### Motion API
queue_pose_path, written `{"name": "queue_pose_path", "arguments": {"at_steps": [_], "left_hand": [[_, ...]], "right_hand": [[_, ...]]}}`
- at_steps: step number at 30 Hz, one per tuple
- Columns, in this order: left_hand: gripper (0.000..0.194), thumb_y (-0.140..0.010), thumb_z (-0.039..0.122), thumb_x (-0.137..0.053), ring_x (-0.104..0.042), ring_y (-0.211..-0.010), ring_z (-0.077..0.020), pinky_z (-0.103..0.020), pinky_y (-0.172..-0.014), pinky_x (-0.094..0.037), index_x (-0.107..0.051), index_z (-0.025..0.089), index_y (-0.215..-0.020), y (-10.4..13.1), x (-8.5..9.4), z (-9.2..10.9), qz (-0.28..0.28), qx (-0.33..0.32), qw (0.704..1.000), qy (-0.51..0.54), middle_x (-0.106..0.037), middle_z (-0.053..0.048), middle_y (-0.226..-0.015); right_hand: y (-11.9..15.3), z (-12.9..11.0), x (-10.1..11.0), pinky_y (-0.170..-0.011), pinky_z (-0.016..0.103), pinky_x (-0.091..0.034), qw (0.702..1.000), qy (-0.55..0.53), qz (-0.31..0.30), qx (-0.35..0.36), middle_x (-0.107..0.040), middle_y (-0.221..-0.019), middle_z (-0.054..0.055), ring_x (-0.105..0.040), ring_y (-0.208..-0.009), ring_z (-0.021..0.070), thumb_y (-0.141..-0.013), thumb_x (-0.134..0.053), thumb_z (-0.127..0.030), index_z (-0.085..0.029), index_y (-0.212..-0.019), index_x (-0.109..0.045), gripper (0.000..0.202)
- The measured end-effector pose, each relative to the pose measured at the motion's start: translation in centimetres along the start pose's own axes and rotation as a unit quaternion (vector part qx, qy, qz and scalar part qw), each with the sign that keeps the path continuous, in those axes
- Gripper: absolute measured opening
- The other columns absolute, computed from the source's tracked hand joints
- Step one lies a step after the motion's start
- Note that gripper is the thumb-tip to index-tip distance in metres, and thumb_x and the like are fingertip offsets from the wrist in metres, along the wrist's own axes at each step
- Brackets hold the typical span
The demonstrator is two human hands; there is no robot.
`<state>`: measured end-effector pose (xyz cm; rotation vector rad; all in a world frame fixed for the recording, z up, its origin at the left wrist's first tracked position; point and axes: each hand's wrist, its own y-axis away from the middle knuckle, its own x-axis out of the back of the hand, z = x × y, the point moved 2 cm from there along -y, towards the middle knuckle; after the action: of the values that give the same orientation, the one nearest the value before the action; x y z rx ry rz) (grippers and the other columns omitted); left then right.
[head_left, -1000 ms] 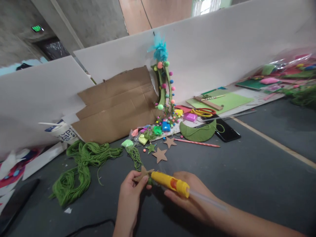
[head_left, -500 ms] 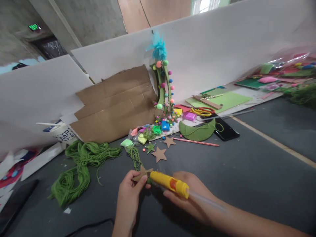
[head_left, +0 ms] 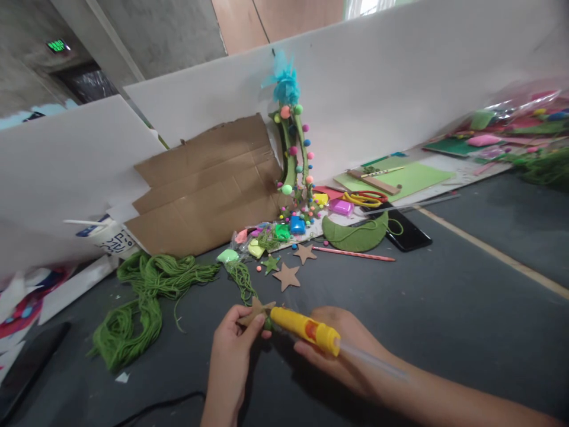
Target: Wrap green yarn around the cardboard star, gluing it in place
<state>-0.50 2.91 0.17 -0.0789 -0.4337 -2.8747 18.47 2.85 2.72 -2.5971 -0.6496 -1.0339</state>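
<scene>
Between thumb and fingers, my left hand [head_left: 235, 344] pinches a brown cardboard star [head_left: 256, 308]. Green yarn shows just under the star, partly hidden by the fingers. My right hand [head_left: 340, 347] is wrapped round a yellow glue gun [head_left: 306, 329] with a clear glue stick coming out of its back. The nozzle touches or nearly touches the star's right side. Two loose cardboard stars, one of them the larger star [head_left: 287, 276], lie beyond my hands, beside a small green yarn-wrapped star [head_left: 271, 264].
Green yarn skeins [head_left: 142, 302] lie at left, a phone [head_left: 406, 228] at right. A green crescent [head_left: 355, 233], a pencil [head_left: 355, 254] and scissors [head_left: 364, 198] are near it. Behind, a pompom decoration [head_left: 291, 148] hangs beside a cardboard sheet [head_left: 208, 190]. A black cord [head_left: 164, 404] runs in front.
Both hands, the star and the glue gun hold almost the same place. The camera view has shifted very slightly.
</scene>
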Motion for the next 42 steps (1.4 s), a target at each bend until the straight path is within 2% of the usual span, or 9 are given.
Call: {"name": "queue_pose_path", "arguments": {"at_steps": [9,14,20,34,42], "left_hand": [[0.016,-0.070,0.026,-0.072,-0.065,-0.057,-0.0140,-0.023,-0.055,-0.047,-0.059,0.018,-0.075,-0.1,0.0,-0.3,0.006,-0.001,1.000,-0.008,-0.071,0.002,-0.069],[0.016,-0.071,0.026,-0.072,-0.065,-0.057,-0.0136,-0.023,-0.056,-0.047,-0.059,0.017,-0.075,0.0,0.1,-0.2,0.001,-0.002,1.000,-0.007,-0.070,0.002,-0.069],[0.018,-0.069,0.026,-0.073,-0.064,-0.055,-0.0136,-0.023,-0.054,-0.048,-0.058,0.017,-0.075,0.0,-0.1,-0.1,0.000,-0.002,1.000,-0.003,-0.071,0.002,-0.070],[0.017,-0.070,0.024,-0.073,-0.065,-0.055,-0.0132,-0.022,-0.055,-0.047,-0.058,0.017,-0.076,-0.2,0.0,-0.3,0.008,0.000,1.000,0.005,-0.072,0.001,-0.070],[0.020,-0.069,0.022,-0.075,-0.064,-0.054,-0.0108,-0.017,-0.051,-0.046,-0.057,0.017,-0.076,0.2,0.2,0.4,0.022,0.011,0.998,0.057,-0.071,0.004,-0.065]], "right_hand": [[0.1,0.1,0.0,-0.055,0.027,-0.039,1.000,-0.007,-0.013,-0.023,-0.058,-0.065,0.003,-0.052,-0.054,0.0153,-0.086,-0.050,-0.030,-0.019,-0.069,-0.057,0.022],[0.0,0.0,0.0,-0.060,0.028,-0.041,1.000,0.018,-0.015,-0.010,-0.059,-0.066,0.003,-0.054,-0.059,0.0172,-0.086,-0.050,-0.030,-0.019,-0.067,-0.057,0.023],[-0.1,-0.2,0.5,-0.058,0.025,-0.040,1.000,0.015,-0.013,-0.014,-0.061,-0.067,0.003,-0.055,-0.057,0.0156,-0.087,-0.051,-0.027,-0.018,-0.073,-0.062,0.020],[0.1,0.2,-0.4,-0.055,0.026,-0.038,0.998,0.065,0.008,0.020,-0.062,-0.063,0.002,-0.054,-0.053,0.0147,-0.085,-0.052,-0.027,-0.019,-0.069,-0.060,0.020],[0.1,1.3,-1.1,-0.057,0.028,-0.033,0.993,0.113,-0.001,0.018,-0.061,-0.067,0.005,-0.053,-0.060,0.0173,-0.086,-0.051,-0.038,-0.018,-0.070,-0.060,0.027]]}}
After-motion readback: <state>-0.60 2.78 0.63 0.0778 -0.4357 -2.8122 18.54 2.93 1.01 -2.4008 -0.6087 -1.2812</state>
